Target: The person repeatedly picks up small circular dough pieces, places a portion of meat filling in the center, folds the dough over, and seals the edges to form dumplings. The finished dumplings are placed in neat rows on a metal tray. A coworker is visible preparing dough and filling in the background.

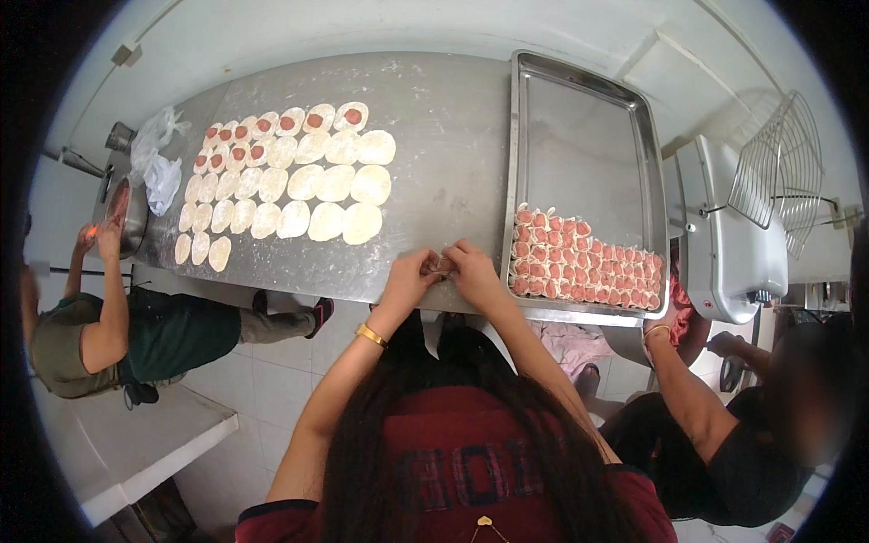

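Observation:
At the table's near edge, my left hand (416,274) and my right hand (473,273) meet, fingers closed around a small dumpling (441,265). The fingers hide most of it. To the left lie rows of flat, round dough wrappers (331,183); those toward the far side carry a ball of pink meat filling (315,120) each. Just right of my right hand, a deep metal tray (584,136) holds tightly packed open-topped dumplings (579,262) in its near part, pink meat showing on top.
The steel table (444,118) is dusted with flour. At its left end are a plastic bag (161,172) and a metal bowl (136,222), where a co-worker (90,335) has both hands. Another person (724,425) sits at the right, near a white machine (738,226) and a wire fan guard (769,163).

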Demonstrator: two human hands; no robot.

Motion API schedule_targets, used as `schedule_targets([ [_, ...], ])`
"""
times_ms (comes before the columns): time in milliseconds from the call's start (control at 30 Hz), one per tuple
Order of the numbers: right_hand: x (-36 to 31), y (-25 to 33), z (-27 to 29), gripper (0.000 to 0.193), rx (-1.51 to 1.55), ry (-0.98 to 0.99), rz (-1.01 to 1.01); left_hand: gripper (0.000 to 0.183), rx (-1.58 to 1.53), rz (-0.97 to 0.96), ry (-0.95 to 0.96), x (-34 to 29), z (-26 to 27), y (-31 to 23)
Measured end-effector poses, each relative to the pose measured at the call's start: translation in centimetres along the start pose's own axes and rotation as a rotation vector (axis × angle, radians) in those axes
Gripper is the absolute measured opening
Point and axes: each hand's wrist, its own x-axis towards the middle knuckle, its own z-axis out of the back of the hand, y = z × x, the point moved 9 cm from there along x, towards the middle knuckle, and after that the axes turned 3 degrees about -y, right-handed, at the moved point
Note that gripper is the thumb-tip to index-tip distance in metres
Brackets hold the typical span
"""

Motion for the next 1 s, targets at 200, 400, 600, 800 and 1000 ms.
schedule_targets([
  [200, 0.5, 1.1, 0.1, 0.025, -0.089, -0.011, 0.1, 0.02, 0.122, -0.043, -0.026, 0.4, 0.9, -0.7],
  [400, 0.9, -0.4, 1.7, 0.022, -0.082, -0.018, 0.05, 0.016, 0.182, -0.035, -0.206, -0.7, 3.7, 0.4],
  [600, 1.6, -9.2, 19.9, 0.031, -0.07, -0.45, -0.234, 0.011, 0.226, -0.206, -0.269, -1.7, 4.7, 1.0],
  [800, 0.4, -17.5, 25.0, 0.029, -0.399, -0.29, -0.423, 0.01, 0.27, -0.181, -0.301, -1.5, 4.2, 1.0],
  [1000, 0.8, -17.6, 22.9, 0.029, -0.469, -0.092, -0.374, 0.011, 0.279, -0.182, -0.298, -1.8, 4.4, 1.6],
])
